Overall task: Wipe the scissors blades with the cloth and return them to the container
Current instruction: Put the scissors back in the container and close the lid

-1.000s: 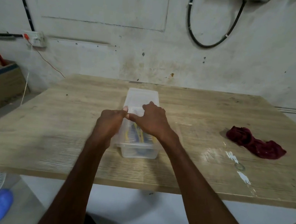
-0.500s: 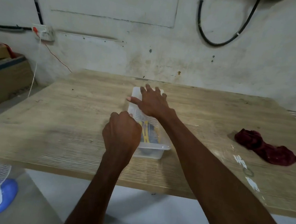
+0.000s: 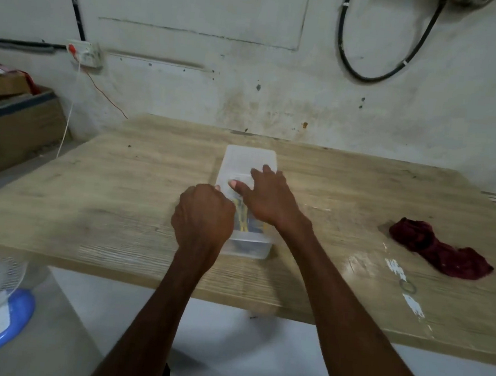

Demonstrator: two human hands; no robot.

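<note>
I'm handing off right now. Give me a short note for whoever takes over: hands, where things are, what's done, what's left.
Left hand: fist at the container near-left rim, apparently steadying it.
Right hand: fingers spread flat on the lid, which covers the far part.
Scissors: yellow handles visible inside, not picked up.
Cloth: red, untouched on the table, right side.
Done: nothing wiped. Left: finish opening, wipe blades, return.

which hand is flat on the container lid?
The right hand, fingers spread on the lid. The left hand is fisted at the container's left edge.

Head view, angled down, near table (image 3: 117, 205)
</note>
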